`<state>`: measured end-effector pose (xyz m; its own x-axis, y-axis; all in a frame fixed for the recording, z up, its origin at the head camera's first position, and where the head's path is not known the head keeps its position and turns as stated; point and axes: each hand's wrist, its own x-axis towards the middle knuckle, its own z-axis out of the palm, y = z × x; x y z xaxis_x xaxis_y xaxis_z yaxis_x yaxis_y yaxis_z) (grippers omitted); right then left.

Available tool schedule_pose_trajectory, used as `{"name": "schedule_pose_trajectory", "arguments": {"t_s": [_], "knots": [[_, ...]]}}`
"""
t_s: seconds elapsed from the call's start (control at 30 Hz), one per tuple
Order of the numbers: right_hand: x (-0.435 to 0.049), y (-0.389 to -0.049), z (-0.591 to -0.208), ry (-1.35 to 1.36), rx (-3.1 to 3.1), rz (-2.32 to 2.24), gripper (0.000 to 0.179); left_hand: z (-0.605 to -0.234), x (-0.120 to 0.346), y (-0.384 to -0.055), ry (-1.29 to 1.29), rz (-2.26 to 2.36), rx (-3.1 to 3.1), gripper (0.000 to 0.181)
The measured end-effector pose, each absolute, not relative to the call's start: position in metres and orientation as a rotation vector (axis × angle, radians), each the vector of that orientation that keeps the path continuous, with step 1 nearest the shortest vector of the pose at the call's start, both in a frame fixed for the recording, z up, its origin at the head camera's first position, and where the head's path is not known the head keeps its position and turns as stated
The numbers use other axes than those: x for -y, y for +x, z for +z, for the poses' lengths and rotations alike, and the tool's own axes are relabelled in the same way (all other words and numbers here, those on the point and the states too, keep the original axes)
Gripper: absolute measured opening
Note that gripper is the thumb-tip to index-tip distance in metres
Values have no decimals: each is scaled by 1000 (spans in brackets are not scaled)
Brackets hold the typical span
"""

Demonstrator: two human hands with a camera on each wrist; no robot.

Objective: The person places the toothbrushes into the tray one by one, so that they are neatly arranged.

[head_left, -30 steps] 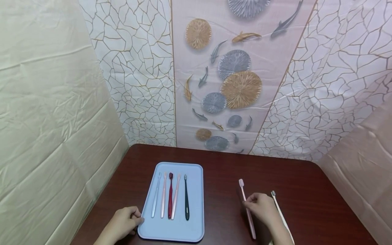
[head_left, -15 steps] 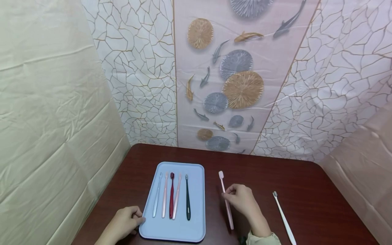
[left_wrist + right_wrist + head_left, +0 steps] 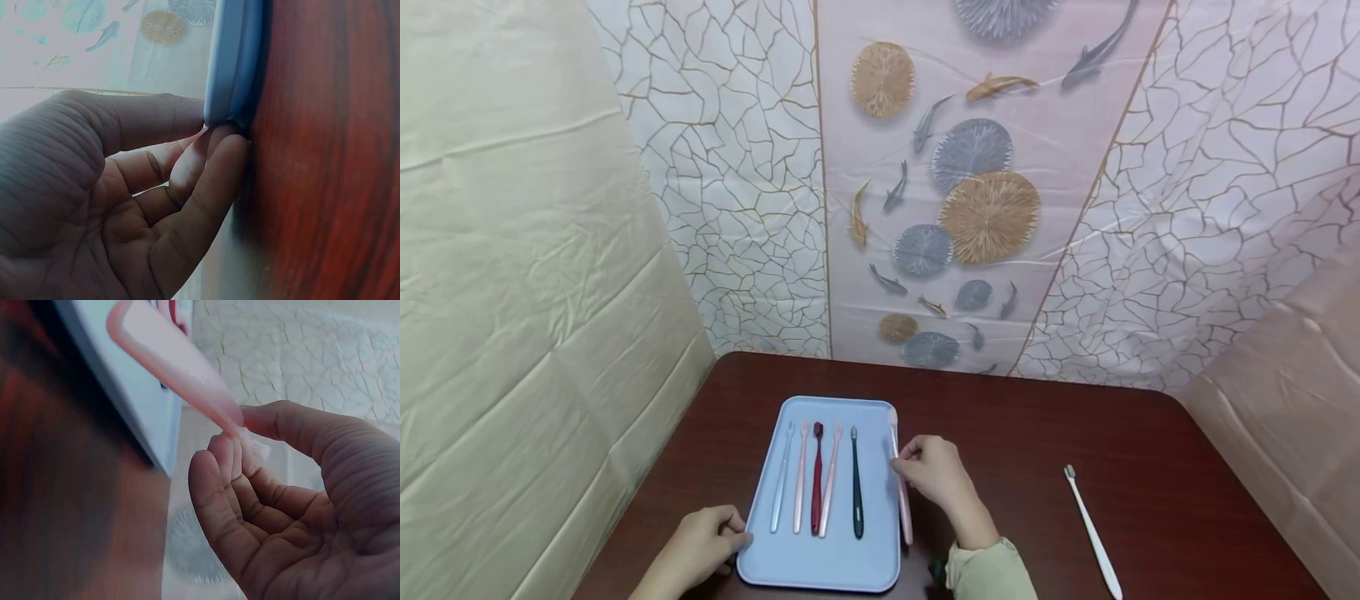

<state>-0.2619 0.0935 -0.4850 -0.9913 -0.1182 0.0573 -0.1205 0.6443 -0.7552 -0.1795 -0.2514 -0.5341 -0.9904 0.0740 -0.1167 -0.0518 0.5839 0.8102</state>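
Note:
My right hand (image 3: pixel 936 475) pinches a pink toothbrush (image 3: pixel 904 504) partway along its handle, over the right rim of the light blue tray (image 3: pixel 820 567). In the right wrist view the pink handle (image 3: pixel 175 365) slants up from thumb and fingertips beside the tray edge. With thumb and curled fingers, my left hand (image 3: pixel 696 546) grips the tray's left rim near its front corner; the left wrist view shows the rim (image 3: pixel 225 69) between them. On the tray lie a pale blue toothbrush (image 3: pixel 781 487), two pink ones, a dark red toothbrush (image 3: pixel 817 492) and a dark green toothbrush (image 3: pixel 857 492).
A white toothbrush (image 3: pixel 1093 533) with a grey head lies on the dark wood table (image 3: pixel 1015 417) at the right. Patterned cloth (image 3: pixel 760 208) hangs behind the table, and pale fabric walls (image 3: pixel 550 333) stand at both sides.
My right hand has carried the pink toothbrush leftward, from beside the white toothbrush to the tray's right rim. The left hand has stayed at the tray's rim.

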Motion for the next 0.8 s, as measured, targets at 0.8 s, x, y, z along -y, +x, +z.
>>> {"name": "schedule_pose_trajectory", "arguments": {"t_s": [0.8], "knots": [[-39, -272, -515, 82, 2948, 773, 37, -534, 251, -179, 1, 1361, -2687, 14]]}}
